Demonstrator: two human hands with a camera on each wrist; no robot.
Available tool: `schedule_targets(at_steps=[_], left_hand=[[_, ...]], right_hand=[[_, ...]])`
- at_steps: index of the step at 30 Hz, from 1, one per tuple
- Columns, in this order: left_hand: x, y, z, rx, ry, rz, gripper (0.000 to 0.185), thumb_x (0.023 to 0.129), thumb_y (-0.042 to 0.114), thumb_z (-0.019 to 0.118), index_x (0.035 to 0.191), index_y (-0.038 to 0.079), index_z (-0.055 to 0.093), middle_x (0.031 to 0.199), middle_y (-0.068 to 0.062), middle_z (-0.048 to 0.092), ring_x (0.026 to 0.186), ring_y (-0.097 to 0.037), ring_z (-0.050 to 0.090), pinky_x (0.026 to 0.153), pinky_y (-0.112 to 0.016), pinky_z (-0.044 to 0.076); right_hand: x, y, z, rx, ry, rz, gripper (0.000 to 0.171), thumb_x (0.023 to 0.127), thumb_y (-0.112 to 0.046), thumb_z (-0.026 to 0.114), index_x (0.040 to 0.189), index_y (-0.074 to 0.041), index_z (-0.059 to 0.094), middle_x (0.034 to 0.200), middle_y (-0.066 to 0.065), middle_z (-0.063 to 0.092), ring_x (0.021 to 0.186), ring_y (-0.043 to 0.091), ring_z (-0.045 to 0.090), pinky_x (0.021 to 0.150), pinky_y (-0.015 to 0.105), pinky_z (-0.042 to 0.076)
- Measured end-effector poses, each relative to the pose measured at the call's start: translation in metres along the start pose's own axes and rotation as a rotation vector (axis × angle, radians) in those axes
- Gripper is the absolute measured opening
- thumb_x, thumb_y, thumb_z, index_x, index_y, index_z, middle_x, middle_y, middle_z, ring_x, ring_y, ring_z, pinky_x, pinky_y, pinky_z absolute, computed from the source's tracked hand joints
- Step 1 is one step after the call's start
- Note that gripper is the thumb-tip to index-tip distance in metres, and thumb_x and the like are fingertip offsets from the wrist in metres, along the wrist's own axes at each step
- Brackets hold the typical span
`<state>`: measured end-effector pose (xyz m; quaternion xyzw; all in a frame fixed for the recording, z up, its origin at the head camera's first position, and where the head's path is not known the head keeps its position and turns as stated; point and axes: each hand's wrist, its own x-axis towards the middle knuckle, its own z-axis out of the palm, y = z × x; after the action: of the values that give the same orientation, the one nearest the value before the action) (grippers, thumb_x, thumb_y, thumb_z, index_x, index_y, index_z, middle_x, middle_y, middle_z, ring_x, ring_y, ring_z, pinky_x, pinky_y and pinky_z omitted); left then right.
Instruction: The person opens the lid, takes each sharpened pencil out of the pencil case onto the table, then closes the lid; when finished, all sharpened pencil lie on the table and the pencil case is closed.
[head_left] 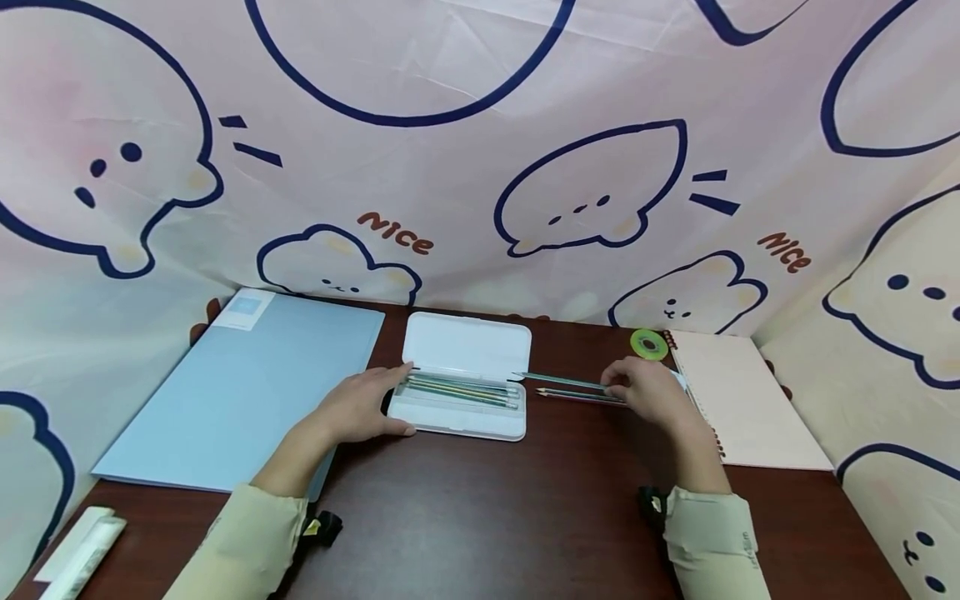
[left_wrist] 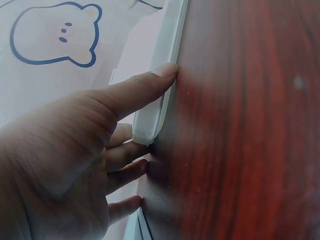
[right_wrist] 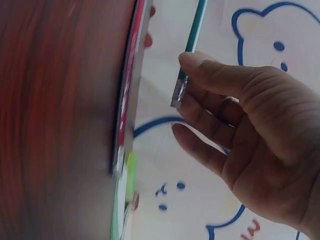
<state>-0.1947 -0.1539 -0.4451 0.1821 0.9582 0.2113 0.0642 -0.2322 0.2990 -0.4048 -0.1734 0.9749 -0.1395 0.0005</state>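
Note:
A white pencil case (head_left: 457,425) lies on the table with its lid (head_left: 467,346) raised at the back. Several pencils (head_left: 461,390) rest inside it, side by side. My left hand (head_left: 360,406) holds the case at its left end, the thumb (left_wrist: 150,82) along the front edge and the fingers round the far side. My right hand (head_left: 652,392) pinches a green pencil (right_wrist: 196,25) close to its eraser end, between thumb and fingertips. That pencil's tip reaches the case's right side. Below it, a red-and-dark pencil (right_wrist: 131,65) lies on the table.
A light blue folder (head_left: 285,375) covers the table's left part. On the right lies a spiral notebook (head_left: 750,400), with a green roll of tape (head_left: 648,344) by its back corner. White slim packages (head_left: 82,550) lie at the front left. Printed cloth surrounds the table.

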Motion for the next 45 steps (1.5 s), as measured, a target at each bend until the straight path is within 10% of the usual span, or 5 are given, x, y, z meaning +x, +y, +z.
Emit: schedule_targets(at_steps=[45], left_hand=[[-0.001, 0.004, -0.001, 0.005, 0.008, 0.006, 0.100, 0.078, 0.048, 0.085, 0.155, 0.004, 0.040, 0.151, -0.019, 0.052, 0.137, -0.039, 0.050, 0.109, -0.057, 0.043]], right_hand=[[-0.004, 0.035, 0.001, -0.060, -0.096, 0.097, 0.012, 0.094, -0.009, 0.070, 0.100, -0.012, 0.079, 0.090, 0.002, 0.073, 0.081, 0.020, 0.059, 0.078, 0.045, 0.054]])
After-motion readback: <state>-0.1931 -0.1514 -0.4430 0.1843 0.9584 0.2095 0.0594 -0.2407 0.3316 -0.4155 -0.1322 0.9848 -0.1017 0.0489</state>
